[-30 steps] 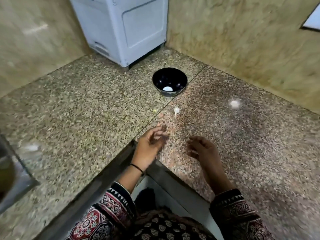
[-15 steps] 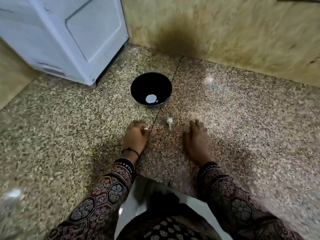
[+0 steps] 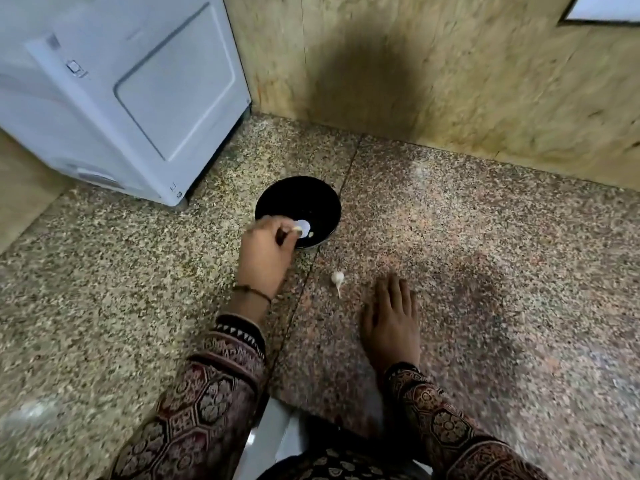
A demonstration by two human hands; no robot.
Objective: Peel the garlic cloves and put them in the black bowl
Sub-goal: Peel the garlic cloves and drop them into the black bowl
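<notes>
From the head camera we see the black bowl (image 3: 298, 213) standing on the speckled stone counter (image 3: 485, 258), near the corner where the white appliance (image 3: 121, 95) meets the wall (image 3: 433, 74). The left hand (image 3: 266, 252) reaches over the bowl's near rim, its fingertips (image 3: 289, 230) pinched together on a small pale clove (image 3: 297, 229) held just above the bowl's inside. A bright spot at the bottom of the bowl may be a reflection; we cannot tell. A tiny pale bit (image 3: 311, 234) lies inside the bowl beside it. In front of the bowl, on the counter, lies a white piece of garlic (image 3: 337, 279) with a thin tail. The right hand (image 3: 393, 320) rests flat on the counter, fingers spread and holding nothing, just beside that garlic and further from the bowl. Patterned sleeves (image 3: 221, 382) cover both forearms.
</notes>
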